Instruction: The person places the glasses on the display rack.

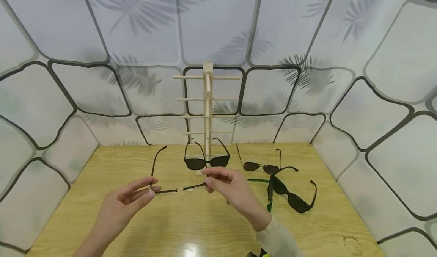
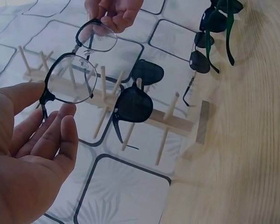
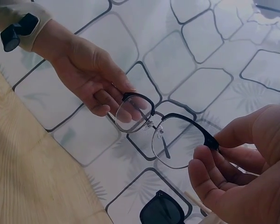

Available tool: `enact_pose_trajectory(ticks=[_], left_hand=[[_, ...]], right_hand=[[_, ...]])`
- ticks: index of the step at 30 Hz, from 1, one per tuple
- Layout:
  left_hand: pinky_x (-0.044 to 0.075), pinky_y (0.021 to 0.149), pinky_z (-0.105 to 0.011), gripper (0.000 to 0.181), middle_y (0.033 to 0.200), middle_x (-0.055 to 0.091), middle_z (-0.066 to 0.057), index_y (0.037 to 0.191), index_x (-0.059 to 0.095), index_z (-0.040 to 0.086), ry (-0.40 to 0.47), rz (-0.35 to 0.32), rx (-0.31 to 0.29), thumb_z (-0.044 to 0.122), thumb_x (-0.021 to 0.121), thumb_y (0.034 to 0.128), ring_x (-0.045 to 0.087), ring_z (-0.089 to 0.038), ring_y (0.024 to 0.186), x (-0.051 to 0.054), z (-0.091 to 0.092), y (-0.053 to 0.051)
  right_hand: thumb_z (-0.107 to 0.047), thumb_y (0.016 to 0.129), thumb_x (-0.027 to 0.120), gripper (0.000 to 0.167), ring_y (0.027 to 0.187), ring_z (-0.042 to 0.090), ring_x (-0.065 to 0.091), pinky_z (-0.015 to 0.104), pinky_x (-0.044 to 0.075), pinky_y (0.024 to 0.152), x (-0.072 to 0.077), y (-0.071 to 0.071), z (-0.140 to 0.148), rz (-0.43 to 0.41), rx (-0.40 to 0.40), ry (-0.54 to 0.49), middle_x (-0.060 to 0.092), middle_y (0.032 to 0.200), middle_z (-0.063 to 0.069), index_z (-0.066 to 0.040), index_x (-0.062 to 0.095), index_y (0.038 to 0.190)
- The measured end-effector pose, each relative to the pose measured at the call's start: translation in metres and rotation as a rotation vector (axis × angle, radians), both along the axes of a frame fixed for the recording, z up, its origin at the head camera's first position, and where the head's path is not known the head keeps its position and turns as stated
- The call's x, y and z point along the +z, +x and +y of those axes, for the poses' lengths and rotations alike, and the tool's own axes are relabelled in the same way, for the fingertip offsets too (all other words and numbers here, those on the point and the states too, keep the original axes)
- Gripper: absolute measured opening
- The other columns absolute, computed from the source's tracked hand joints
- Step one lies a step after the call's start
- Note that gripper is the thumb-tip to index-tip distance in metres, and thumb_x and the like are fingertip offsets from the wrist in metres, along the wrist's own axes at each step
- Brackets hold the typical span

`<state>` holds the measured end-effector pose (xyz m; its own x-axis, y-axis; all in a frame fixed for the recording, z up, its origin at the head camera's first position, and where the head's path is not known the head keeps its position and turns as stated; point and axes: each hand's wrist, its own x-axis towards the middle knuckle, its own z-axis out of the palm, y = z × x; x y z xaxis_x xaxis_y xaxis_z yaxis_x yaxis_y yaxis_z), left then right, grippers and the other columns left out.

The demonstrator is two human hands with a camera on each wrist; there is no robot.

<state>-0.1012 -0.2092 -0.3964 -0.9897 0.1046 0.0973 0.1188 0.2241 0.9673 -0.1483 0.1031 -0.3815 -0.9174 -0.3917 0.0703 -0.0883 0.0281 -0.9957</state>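
Note:
Both hands hold one pair of clear eyeglasses (image 1: 167, 191) with dark upper rims, temples unfolded and pointing away. My left hand (image 1: 124, 204) pinches the left hinge corner between thumb and fingers, as the left wrist view also shows. At the opposite corner, my right hand (image 1: 232, 190) grips the frame with thumb and fingers; its temple is mostly hidden behind that hand. Just beyond stands a wooden display rack (image 1: 208, 97) with several pairs of crossbars. Black sunglasses (image 1: 218, 161) sit low on the rack, lenses facing me.
To the right on the wooden table (image 1: 164, 230) lie thin-rimmed aviator sunglasses (image 1: 251, 166), black sunglasses (image 1: 297, 202) and green-framed glasses (image 1: 270, 190), the last two close together. Patterned walls (image 1: 218, 25) enclose the back and sides. A dark object (image 1: 252, 254) peeks in at the bottom edge.

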Motion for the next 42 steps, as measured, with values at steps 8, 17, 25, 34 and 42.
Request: enact_pose_trajectory(ticks=[8,17,25,34,42], left_hand=[[0.06,0.093,-0.021,0.044,0.121,0.079,0.009,0.143,0.064,0.003,0.048,-0.02,-0.027,0.017,0.072,0.1026,0.074,-0.004,0.112,0.006,0.011,-0.013],[0.059,0.093,-0.02,0.043,0.12,0.079,0.007,0.141,0.067,0.003,0.064,0.028,-0.036,0.017,0.074,0.101,0.074,-0.003,0.111,0.01,0.027,-0.032],[0.059,0.092,-0.021,0.044,0.122,0.078,0.011,0.141,0.068,0.009,0.028,0.018,-0.015,0.025,0.075,0.1007,0.074,-0.002,0.108,0.012,0.038,-0.047],[0.061,0.086,-0.024,0.039,0.125,0.078,0.002,0.138,0.071,0.01,0.023,0.068,0.004,0.023,0.074,0.101,0.076,-0.005,0.103,0.02,0.05,-0.06],[0.06,0.08,-0.027,0.039,0.122,0.079,-0.01,0.137,0.072,0.013,-0.026,0.058,0.036,0.028,0.074,0.1015,0.075,-0.004,0.089,0.02,0.056,-0.069]], right_hand=[[-0.009,0.102,0.068,0.033,0.083,0.01,0.071,0.029,0.062,0.085,0.005,-0.001,0.01,0.041,-0.04,-0.046,0.073,0.097,-0.005,0.004,0.069,0.132],[-0.012,0.103,0.068,0.035,0.086,0.012,0.071,0.033,0.062,0.083,0.008,-0.007,0.023,0.015,-0.1,-0.049,0.074,0.099,-0.003,0.004,0.068,0.135],[-0.017,0.104,0.069,0.04,0.087,0.013,0.068,0.031,0.06,0.081,0.009,-0.013,0.03,-0.019,-0.16,0.003,0.074,0.1,0.0,0.001,0.066,0.14],[-0.015,0.102,0.071,0.039,0.088,0.014,0.066,0.03,0.059,0.081,0.009,-0.023,0.034,-0.007,-0.217,0.017,0.072,0.109,0.004,-0.007,0.068,0.14],[-0.013,0.101,0.071,0.041,0.092,0.011,0.067,0.027,0.059,0.078,0.006,-0.033,0.035,0.017,-0.246,0.035,0.071,0.109,-0.002,-0.008,0.067,0.142]])
